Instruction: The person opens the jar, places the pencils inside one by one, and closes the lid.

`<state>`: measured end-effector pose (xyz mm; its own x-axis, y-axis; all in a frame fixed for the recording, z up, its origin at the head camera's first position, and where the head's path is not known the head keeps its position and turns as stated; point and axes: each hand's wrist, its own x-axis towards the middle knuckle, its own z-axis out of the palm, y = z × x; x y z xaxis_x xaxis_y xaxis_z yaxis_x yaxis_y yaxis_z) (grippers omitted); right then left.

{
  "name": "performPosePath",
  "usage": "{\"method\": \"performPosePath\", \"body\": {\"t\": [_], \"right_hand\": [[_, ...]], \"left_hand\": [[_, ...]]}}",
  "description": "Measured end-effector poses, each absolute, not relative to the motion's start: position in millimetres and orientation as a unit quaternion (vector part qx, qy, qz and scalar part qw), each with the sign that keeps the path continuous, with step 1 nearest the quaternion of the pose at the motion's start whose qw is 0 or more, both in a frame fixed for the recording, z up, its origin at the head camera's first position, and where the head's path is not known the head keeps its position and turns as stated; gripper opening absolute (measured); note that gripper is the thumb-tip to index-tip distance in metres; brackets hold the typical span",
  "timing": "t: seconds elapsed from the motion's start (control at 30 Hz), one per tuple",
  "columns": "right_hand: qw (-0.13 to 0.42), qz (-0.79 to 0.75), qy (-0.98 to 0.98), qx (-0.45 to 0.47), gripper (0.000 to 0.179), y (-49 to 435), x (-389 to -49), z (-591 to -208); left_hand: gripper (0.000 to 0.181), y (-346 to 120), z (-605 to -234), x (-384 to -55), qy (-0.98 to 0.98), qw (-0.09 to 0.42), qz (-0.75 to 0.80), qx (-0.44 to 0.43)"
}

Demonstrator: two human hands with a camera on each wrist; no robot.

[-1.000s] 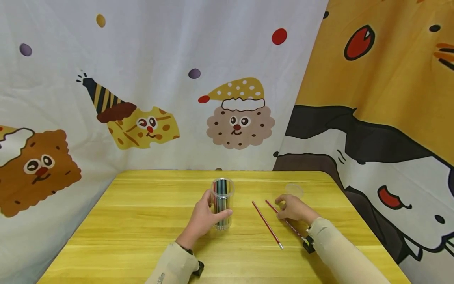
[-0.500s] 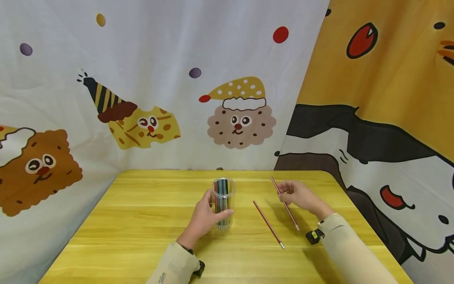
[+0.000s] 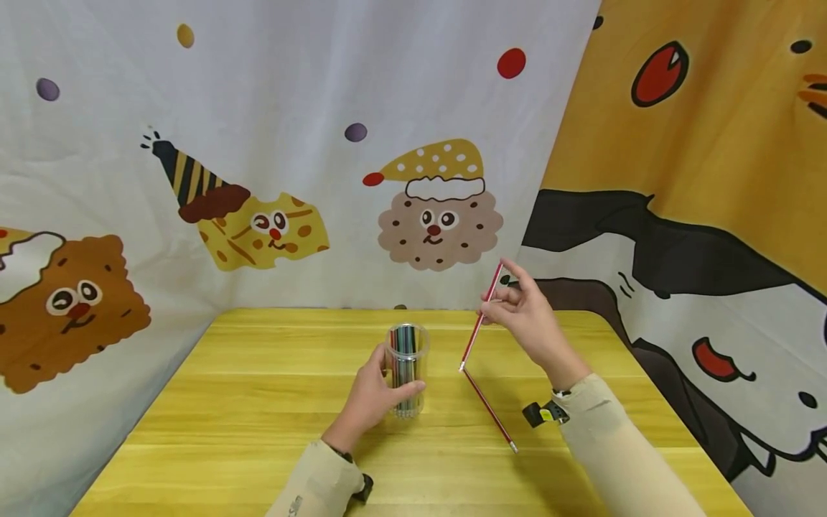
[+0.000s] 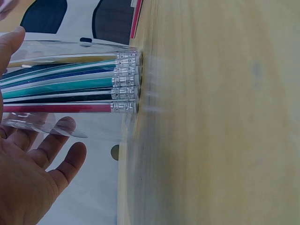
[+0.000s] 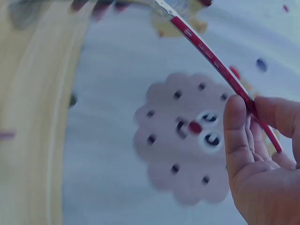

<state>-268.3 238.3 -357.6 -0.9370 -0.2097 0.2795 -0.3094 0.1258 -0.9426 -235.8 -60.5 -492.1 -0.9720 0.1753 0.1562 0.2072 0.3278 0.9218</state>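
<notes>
A clear plastic cup (image 3: 423, 343) stands upright on the table, packed with several pencils (image 3: 403, 341). My left hand (image 3: 370, 398) holds it from the left side, thumb across the near face and fingers round the back. In the left wrist view, the pencils' silver ferrules (image 4: 123, 80) sit at the cup's bottom. My right hand (image 3: 526, 323) pinches a red pencil (image 3: 476, 332) between thumb and fingers, raised and slanted with its eraser end down to the left. Another red pencil (image 3: 489, 411) lies diagonally on the table; its upper tip meets the held pencil's eraser in the head view.
The yellow wood-grain table (image 3: 258, 402) reaches back to a white cartoon-print curtain (image 3: 291, 86). An orange and black printed curtain (image 3: 646, 158) hangs along the right. Both wrists wear black straps with small devices, such as the right wrist device (image 3: 536, 414).
My right hand has picked the red pencil up off the table, lifted it, and swung its eraser end leftward toward the cup. My left hand and the cup have stayed in place.
</notes>
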Motion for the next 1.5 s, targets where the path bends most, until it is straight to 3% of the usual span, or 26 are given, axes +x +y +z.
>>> {"method": "performPosePath", "body": {"t": [0.57,1.5], "right_hand": [[0.126,0.683,-0.697,0.179,0.091,183.8,-271.0,-337.0],[0.138,0.498,-0.822,0.242,0.083,146.0,-270.3,-366.6]], "left_hand": [[0.075,-58.8,-492.0,-237.4,-0.814,0.014,-0.57,-0.11],[0.077,-59.3,-493.0,-237.8,-0.815,0.017,-0.566,-0.118]]}}
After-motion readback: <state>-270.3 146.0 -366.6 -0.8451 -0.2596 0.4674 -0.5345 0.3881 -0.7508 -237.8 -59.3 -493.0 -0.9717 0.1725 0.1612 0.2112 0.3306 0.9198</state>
